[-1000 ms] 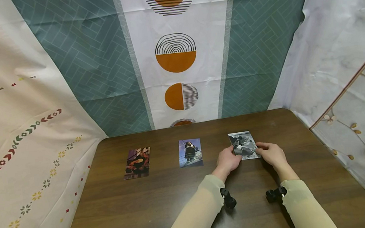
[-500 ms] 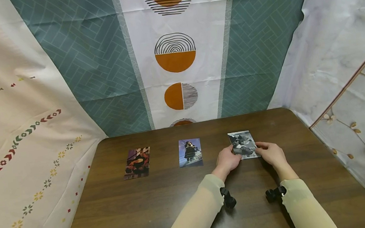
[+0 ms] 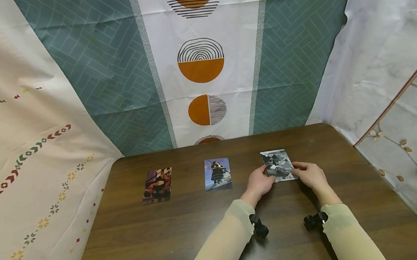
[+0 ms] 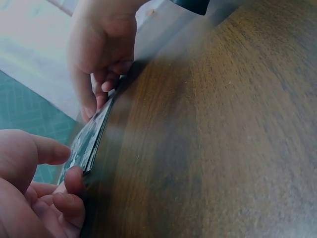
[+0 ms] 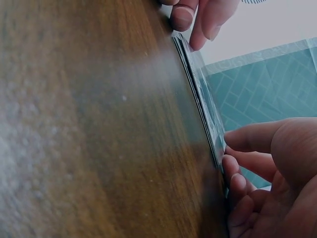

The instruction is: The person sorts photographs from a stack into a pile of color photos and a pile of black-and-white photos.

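A small stack of photo cards [image 3: 277, 163], a black-and-white picture on top, lies on the right part of the brown table [image 3: 189, 233]. My left hand [image 3: 258, 182] holds its left edge, thumb at the near corner. On the opposite edge, my right hand [image 3: 310, 176] grips it between thumb and curled fingers. Several thin layers show along the side of the stack [image 4: 94, 141] in the left wrist view. From the right wrist view, the right thumb [image 5: 250, 136] meets the top edge of the stack [image 5: 204, 106]; its lower fingers bend in beside the table.
Two single photo cards lie in a row to the left: a blue one with a dark figure [image 3: 217, 174] and a reddish-purple one [image 3: 157, 186]. Patterned cloths hang behind the table [image 3: 207, 117] and along both sides. Black wrist cameras [image 3: 259, 226] sit on both forearms.
Almost nothing differs. Both hands stay at the stack's edges, and the left forearm shifts very slightly to the left.
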The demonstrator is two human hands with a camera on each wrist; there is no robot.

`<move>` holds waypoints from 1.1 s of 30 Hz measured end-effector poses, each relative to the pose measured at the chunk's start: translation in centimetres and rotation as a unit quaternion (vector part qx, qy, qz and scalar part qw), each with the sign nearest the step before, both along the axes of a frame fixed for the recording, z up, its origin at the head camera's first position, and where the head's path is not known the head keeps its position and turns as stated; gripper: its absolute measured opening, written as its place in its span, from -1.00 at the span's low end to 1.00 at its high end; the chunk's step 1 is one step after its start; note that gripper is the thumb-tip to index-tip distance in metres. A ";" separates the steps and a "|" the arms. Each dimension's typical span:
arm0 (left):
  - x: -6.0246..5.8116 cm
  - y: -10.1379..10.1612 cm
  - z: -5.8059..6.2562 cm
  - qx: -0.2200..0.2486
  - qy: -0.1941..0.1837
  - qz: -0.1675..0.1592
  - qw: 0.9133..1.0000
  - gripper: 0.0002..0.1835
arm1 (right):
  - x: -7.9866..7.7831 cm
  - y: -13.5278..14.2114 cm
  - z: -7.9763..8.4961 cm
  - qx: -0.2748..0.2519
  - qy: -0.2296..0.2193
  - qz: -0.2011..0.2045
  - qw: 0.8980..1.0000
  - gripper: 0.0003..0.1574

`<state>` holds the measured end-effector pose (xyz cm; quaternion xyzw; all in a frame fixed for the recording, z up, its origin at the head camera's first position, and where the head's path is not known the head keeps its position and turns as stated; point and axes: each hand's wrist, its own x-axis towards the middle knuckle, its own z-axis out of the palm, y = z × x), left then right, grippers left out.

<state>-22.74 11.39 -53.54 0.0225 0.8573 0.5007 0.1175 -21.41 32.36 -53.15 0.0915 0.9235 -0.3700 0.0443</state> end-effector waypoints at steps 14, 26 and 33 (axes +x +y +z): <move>1.9 -2.9 -0.1 0.124 -0.028 -0.022 0.992 -0.39 | 0.7 -0.8 0.0 -0.042 0.008 -0.007 0.999 -0.28; 2.0 -7.6 0.8 0.125 -0.002 -0.038 0.991 -0.61 | 0.7 -3.6 0.4 -0.071 0.066 -0.037 0.995 -0.39; 1.7 -11.7 0.8 0.133 0.010 -0.021 0.991 -0.61 | 0.4 -7.4 0.5 -0.101 0.076 -0.002 0.992 -0.43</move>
